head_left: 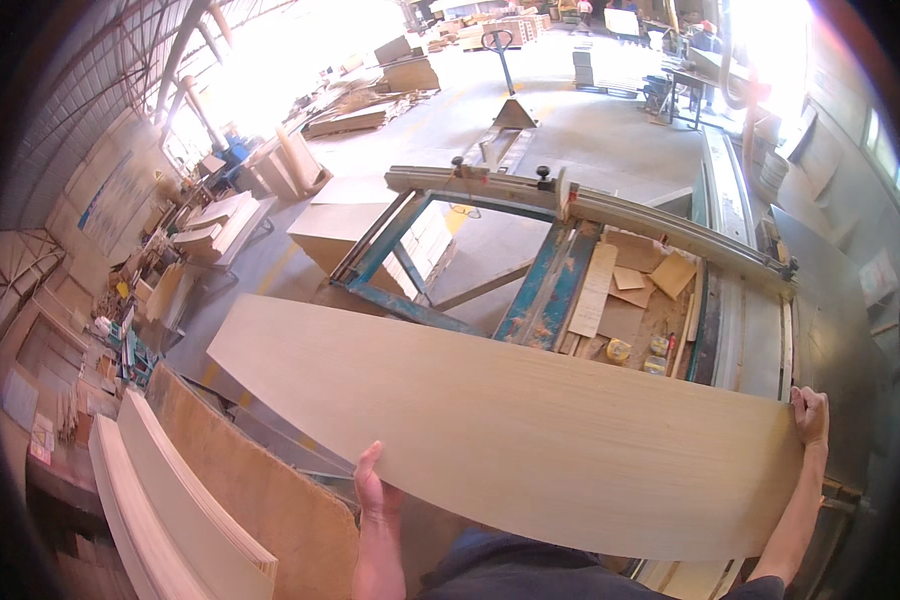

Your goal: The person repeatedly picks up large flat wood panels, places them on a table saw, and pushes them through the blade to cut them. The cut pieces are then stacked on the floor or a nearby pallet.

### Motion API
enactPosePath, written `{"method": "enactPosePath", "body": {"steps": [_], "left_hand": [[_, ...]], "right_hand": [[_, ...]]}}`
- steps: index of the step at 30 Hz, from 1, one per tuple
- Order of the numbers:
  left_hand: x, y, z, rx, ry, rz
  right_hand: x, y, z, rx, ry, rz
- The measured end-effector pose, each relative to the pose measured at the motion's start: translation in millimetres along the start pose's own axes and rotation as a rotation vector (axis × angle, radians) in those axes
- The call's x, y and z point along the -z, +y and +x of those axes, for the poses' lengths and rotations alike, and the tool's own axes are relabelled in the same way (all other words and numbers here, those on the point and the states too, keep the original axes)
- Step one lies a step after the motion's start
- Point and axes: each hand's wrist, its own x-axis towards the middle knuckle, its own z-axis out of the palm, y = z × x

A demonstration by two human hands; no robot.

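A long, pale plywood board (pixel 510 420) stretches across the view in front of me, held flat between my two hands. At its near edge, left of my body, my left hand (pixel 378 488) has the thumb upright against the edge and the fingers out of sight below the board. My right hand (pixel 812 414) is closed round the right end. Beyond the board stands a blue-framed machine table (pixel 535 290) with a metal fence (pixel 660 232) along its far side. The board hides the nearer part of that machine.
Offcuts (pixel 630 285) and tape measures (pixel 618 350) lie within the machine frame. Stacked boards (pixel 185 500) stand at near left, beside a brown panel (pixel 260 480). A pile of panels (pixel 342 235) sits behind the frame. Farther off are a pallet jack (pixel 510 112) and a wood heap (pixel 355 108).
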Motion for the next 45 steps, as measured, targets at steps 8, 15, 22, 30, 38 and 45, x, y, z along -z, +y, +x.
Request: {"method": "enactPosePath", "body": {"steps": [8,15,22,30,38,45], "left_hand": [[-50.4,-81.3,33.6,0.151,-0.048,0.102],[-100.3,-138.5,36.0,0.266,-0.021,0.268],[-128.9,-183.7,40.7,0.337,-0.012,0.275],[-169.4,-229.5,39.3,0.468,0.058,0.464],[-218.0,-236.6,41.1,0.596,-0.175,0.382],[-274.6,-198.6,92.6,0.766,-0.632,0.492]], "right_hand": [[14.7,103.6,-65.3,-0.152,-0.022,-0.006],[14.2,160.3,-112.9,-0.062,-0.241,-0.4],[75.0,83.4,-54.8,-0.277,-0.23,-0.423],[59.3,-167.7,-46.9,0.415,-0.394,0.219],[-58.1,-247.9,-29.0,0.369,-0.223,-0.193],[-57.9,-210.3,48.3,0.369,-0.268,-0.117]]}}
